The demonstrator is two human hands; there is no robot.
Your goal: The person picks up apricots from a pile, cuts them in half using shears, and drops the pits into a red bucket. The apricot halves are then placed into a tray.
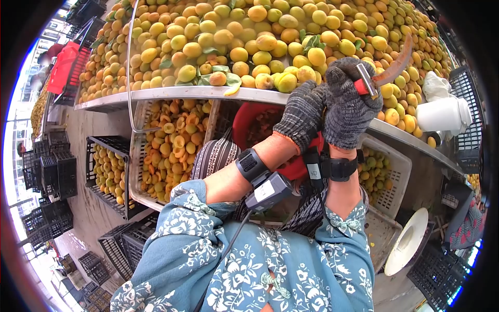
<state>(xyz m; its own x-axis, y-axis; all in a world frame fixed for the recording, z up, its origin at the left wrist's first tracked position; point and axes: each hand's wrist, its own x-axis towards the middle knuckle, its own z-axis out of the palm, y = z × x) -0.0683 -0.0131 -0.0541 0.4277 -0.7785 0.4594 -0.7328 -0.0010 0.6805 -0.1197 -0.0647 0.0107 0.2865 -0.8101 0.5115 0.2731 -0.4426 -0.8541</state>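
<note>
Both my hands wear dark grey knitted gloves and meet just above the near edge of a metal table (197, 94) heaped with apricots (265, 42). My right hand (353, 101) is closed around a knife with a red handle and a curved, rusty-looking blade (396, 66) pointing up and away to the right. Pressed against it is my left hand (301, 114), its fingers curled in; whatever it grips is hidden. Beneath my forearms, a red basin (243, 125) holds small brownish pieces, perhaps pits.
Left of my knees stands a crate (136, 179) of halved apricots, beside a black crate (112, 141) of whole ones. A pale crate (403, 156) with apricots is at right. A white container (442, 115) rests by the table. A bent metal rod (129, 67) rises left.
</note>
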